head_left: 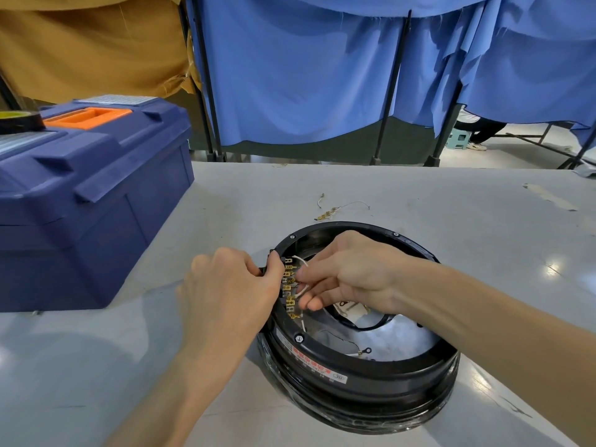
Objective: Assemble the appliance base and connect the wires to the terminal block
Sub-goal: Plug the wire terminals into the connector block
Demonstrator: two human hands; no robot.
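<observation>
1. Appliance base: black ring housing, flat on grey table, open side up. Rim screws seated at several pts, so shell prob. already assembled (judgement only).
2. Terminal block: on base's left inner wall, row of brass tabs facing into base.
3. Left hand: at base's left outer side, thumb + fingers curled round rim and block's outer part, gripping to steady it.
4. Right hand: reaching across base's opening, thumb + forefinger pinching white wire right at the brass tabs. Other fingers loosely curled underneath.
5. Progress: approx. mid-wiring. Several white leads running up to block, seemingly on tabs. No. of seated vs bare tabs too small to tell.
6. Left to do, by the look of it: ring-terminal lead lying loose on base's floor, not connected. Spare leads w/ brass connectors on table just beyond base's far rim, untouched.
7. Current step, as judged: pushing one connector onto a tab while block is braced from outside.
8. Elsewhere: blue toolbox well to left of base, tape roll on its lid. Blue curtain far behind base.
</observation>
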